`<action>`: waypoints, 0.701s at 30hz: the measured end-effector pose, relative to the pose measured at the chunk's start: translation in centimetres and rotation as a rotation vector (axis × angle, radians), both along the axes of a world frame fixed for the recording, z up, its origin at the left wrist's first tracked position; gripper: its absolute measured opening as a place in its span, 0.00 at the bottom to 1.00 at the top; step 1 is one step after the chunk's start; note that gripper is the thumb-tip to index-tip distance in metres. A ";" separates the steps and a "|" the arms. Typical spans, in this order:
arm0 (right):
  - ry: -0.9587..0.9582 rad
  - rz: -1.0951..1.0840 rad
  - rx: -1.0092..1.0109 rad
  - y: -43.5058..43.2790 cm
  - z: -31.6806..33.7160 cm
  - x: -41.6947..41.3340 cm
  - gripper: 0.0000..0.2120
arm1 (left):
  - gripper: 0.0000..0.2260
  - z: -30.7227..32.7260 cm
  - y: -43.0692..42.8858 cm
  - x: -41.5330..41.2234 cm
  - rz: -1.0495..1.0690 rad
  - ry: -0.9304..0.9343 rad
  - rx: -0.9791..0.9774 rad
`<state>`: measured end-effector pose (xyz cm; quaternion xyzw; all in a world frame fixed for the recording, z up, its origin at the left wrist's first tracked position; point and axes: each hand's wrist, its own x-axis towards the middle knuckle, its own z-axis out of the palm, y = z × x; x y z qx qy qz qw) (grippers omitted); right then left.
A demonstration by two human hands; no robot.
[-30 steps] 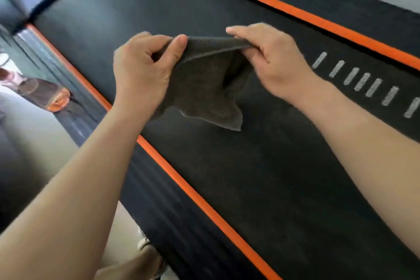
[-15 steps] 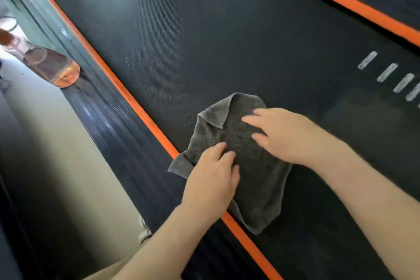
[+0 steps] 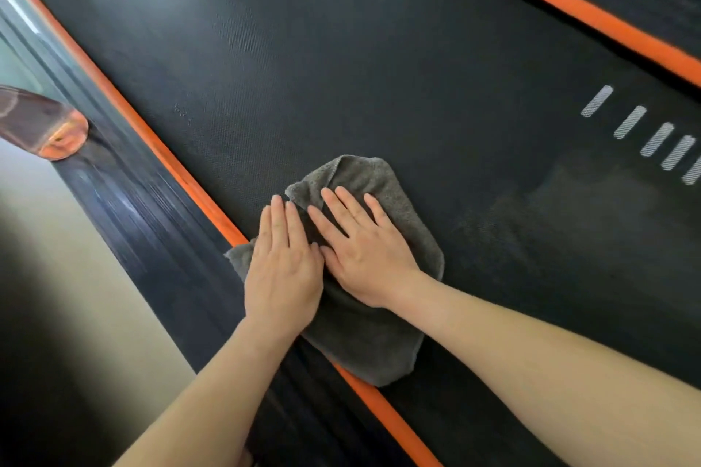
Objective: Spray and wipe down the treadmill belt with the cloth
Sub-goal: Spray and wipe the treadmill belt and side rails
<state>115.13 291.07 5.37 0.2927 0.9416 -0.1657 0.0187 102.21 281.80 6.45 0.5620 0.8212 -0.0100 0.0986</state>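
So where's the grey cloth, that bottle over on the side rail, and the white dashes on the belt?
Grey cloth (image 3: 364, 345), head view: its flat lower part, nearest the camera.
Bottle (image 3: 53, 129), head view: its clear body, near the orange end.
White dashes (image 3: 629, 121), head view: the second dash from the top.

Black treadmill belt (image 3: 341, 68) carrying a grey cloth (image 3: 371, 337).
The belt runs from 11 to 5 o'clock between two orange stripes (image 3: 151, 140). The cloth lies flat just toward 6 o'clock of centre, overlapping the left stripe onto the ribbed side rail (image 3: 125, 208). White dashes (image 3: 629, 121) mark the belt at 3 o'clock; an orange-tinted bottle (image 3: 41, 125) meets the rail at 9 o'clock.
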 end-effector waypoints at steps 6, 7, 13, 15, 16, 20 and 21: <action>-0.035 -0.143 0.040 3.5 -0.1 7.3 0.28 | 0.25 -0.1 0.5 10.0 -0.125 -0.141 0.093; -0.052 -0.181 0.057 4.6 0.0 8.7 0.29 | 0.25 -0.4 1.7 11.2 -0.144 -0.142 0.111; -0.120 -0.523 0.078 7.3 0.2 9.4 0.29 | 0.25 -0.7 9.0 12.2 -0.171 -0.130 0.112; -0.095 -0.506 0.071 5.6 0.3 7.0 0.28 | 0.24 -0.6 7.3 10.3 -0.162 -0.119 0.099; -0.065 -0.473 0.067 4.9 0.3 5.6 0.27 | 0.24 -0.6 6.5 9.2 -0.133 -0.104 0.100; -0.052 -0.223 -0.068 2.3 0.7 -0.1 0.27 | 0.26 0.0 2.6 4.4 -0.022 0.021 0.037; -0.055 -0.158 -0.086 1.8 0.8 -1.3 0.27 | 0.27 0.3 1.9 3.0 -0.004 0.054 -0.004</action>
